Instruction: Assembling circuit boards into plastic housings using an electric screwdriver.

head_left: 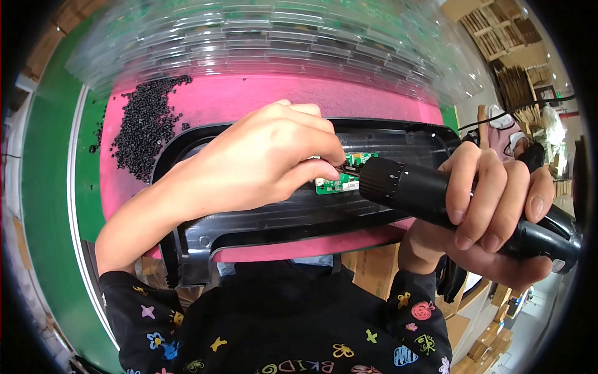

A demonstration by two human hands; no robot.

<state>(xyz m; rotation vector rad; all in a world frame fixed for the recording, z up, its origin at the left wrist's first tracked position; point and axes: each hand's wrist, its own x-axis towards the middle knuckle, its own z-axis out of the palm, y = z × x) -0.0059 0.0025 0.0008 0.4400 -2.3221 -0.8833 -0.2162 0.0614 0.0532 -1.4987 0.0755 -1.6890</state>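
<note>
My right hand [498,206] is wrapped around a black electric screwdriver [408,190], which lies nearly level and points left. Its bit end reaches the fingertips of my left hand [268,149], where thumb and forefinger are pinched together. What they pinch is too small and covered to make out. Just below and behind those fingertips is a green circuit board [330,188], partly hidden by the left hand and the screwdriver. The board sits inside a shallow black plastic housing [261,230] with a raised rim, and my left forearm crosses above the housing's left part.
A heap of tiny black screws [146,124] spreads over the left of the pink mat [268,93]. Clear plastic trays [268,37] holding green boards are stacked along the back. Green table surface [47,181] lies to the left. A black cable [517,111] hangs at the right.
</note>
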